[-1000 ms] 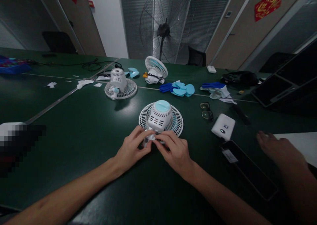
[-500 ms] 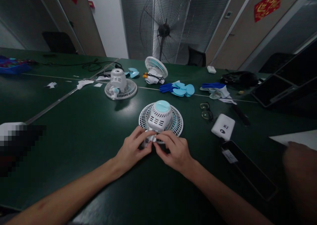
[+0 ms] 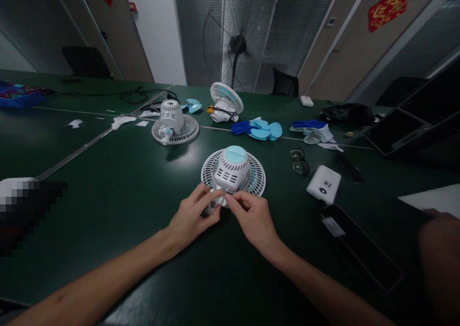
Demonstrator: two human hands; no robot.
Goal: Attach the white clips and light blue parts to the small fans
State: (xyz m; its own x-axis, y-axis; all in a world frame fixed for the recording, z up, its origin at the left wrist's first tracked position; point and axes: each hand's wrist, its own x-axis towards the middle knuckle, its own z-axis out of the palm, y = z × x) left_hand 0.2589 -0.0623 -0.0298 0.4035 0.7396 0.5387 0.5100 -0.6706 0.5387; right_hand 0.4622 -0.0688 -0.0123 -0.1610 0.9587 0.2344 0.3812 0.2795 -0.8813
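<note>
A small white fan (image 3: 230, 173) lies grille-down on the green table, its motor housing topped by a light blue cap (image 3: 235, 154). At its near side sticks out a white neck bracket (image 3: 218, 200). My left hand (image 3: 194, 212) is closed around this bracket from the left, thumb below and fingers on top. From the right, my right hand (image 3: 254, 219) pinches at the bracket's right edge with thumb and fingertips. Whatever small part may be between those fingertips is hidden.
A second fan (image 3: 171, 120) lies grille-down behind left, a third (image 3: 225, 102) farther back. Blue blades (image 3: 266, 130) and gloves (image 3: 243, 127) lie beyond. Glasses (image 3: 299, 161), a white box (image 3: 324, 184) and a black phone-like slab (image 3: 361, 247) are to the right, near another person's hand (image 3: 440, 240).
My right hand's thumb has moved up onto the bracket and its fingers have curled in. My left hand keeps its grip. The other person's hand at right has shifted slightly.
</note>
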